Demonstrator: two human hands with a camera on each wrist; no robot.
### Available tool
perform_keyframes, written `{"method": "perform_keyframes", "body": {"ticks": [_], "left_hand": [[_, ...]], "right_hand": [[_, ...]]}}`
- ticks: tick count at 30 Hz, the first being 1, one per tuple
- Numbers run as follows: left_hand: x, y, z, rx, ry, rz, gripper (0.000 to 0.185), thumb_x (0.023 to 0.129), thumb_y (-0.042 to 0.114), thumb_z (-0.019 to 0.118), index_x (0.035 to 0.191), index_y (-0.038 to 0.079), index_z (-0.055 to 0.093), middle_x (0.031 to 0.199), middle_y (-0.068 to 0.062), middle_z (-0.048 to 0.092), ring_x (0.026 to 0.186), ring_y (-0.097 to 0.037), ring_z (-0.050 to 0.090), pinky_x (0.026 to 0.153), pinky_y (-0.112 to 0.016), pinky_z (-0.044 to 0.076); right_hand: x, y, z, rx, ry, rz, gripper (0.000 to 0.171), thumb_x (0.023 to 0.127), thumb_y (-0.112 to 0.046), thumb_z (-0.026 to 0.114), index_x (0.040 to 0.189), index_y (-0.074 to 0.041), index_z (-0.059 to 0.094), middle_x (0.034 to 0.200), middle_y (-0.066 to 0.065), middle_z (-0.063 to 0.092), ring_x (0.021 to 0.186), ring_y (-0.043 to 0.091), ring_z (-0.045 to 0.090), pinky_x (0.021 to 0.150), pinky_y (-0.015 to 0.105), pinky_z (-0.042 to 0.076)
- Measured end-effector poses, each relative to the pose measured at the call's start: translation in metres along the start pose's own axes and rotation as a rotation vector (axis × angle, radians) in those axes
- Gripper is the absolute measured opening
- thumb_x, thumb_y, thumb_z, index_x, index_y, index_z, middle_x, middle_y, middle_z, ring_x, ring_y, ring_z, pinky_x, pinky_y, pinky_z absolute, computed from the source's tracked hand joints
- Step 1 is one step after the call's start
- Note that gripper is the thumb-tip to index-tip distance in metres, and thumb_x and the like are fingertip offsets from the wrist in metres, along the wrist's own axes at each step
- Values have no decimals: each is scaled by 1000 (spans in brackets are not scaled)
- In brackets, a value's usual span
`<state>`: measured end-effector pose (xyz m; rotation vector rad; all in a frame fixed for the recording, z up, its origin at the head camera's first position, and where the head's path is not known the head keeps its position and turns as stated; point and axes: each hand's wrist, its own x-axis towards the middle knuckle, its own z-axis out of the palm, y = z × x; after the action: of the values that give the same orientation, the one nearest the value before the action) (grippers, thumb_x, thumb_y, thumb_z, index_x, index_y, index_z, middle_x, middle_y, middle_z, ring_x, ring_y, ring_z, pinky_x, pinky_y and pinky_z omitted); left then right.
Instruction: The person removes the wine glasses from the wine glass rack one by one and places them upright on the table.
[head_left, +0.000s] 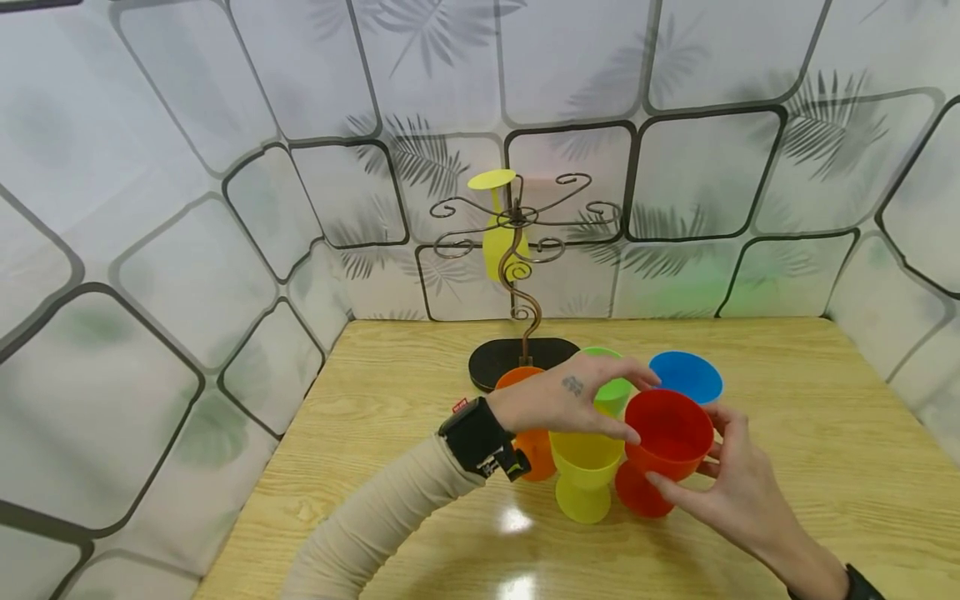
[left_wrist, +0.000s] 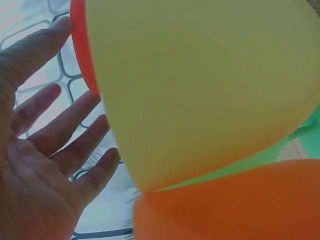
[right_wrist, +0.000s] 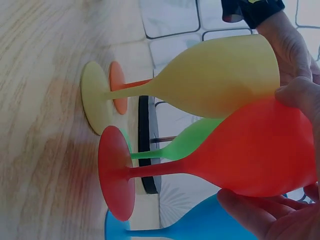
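My right hand (head_left: 742, 483) grips the bowl of a red wine glass (head_left: 670, 429), thumb on the near side and fingers round the far side. The glass is upright, with its foot (right_wrist: 117, 172) close over the tabletop in the right wrist view. My left hand (head_left: 581, 396) reaches across from the left, its thumb tip at the red rim and its fingers extended (left_wrist: 75, 120). Below it stands a yellow wine glass (head_left: 585, 479). An orange glass (head_left: 536, 458), partly hidden by the left wrist, a green glass (head_left: 615, 392) and a blue glass (head_left: 686, 377) stand around.
Behind the glasses stands a curled metal rack (head_left: 528, 300) on a black base (head_left: 487, 362). Another yellow glass (head_left: 504, 246) hangs upside down from its left side. A patterned curtain (head_left: 705, 183) encloses the back and sides of the wooden table (head_left: 390, 400).
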<state>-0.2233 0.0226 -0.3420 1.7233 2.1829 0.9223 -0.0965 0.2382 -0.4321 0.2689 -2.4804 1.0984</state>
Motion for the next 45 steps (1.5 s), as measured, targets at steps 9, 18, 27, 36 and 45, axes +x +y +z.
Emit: {"method": "perform_keyframes", "body": {"ticks": [9,18,27,36,45], "left_hand": [[0,1,1,37,-22,5,61,87,19,84,137,4,55,129,-8,69,124,-13,60,108,-18,44],[0,-1,5,50,-60,-22,61,88,20,83,139,5,54,132,-7,68,125,-12,58,106,-15,43],[0,-2,8,44,-99,-83,63,88,22,82,142,9,52,134,-4,66,126,-7,56,105,-12,42],[1,-2,8,47,-128,-96,61,91,22,80,144,9,52,136,-3,65,127,-9,56,104,-12,42],[1,-2,9,54,-136,-100,60,91,22,79,144,9,53,135,-1,65,125,-6,56,106,-14,43]], "right_hand": [[-3,3,3,25,-22,37,95,70,-11,95,140,1,33,127,20,57,101,45,66,63,38,64],[-5,5,8,31,-31,44,95,70,-11,95,140,1,32,130,21,57,105,43,63,64,37,64],[-8,8,13,42,-43,71,93,70,-10,94,139,1,32,129,22,57,106,44,64,65,38,64],[-8,9,14,36,-51,88,94,72,-13,94,139,1,31,129,23,56,106,47,64,66,39,64],[-9,9,15,30,-52,101,94,72,-14,94,140,1,30,129,23,55,105,49,65,67,41,64]]}}
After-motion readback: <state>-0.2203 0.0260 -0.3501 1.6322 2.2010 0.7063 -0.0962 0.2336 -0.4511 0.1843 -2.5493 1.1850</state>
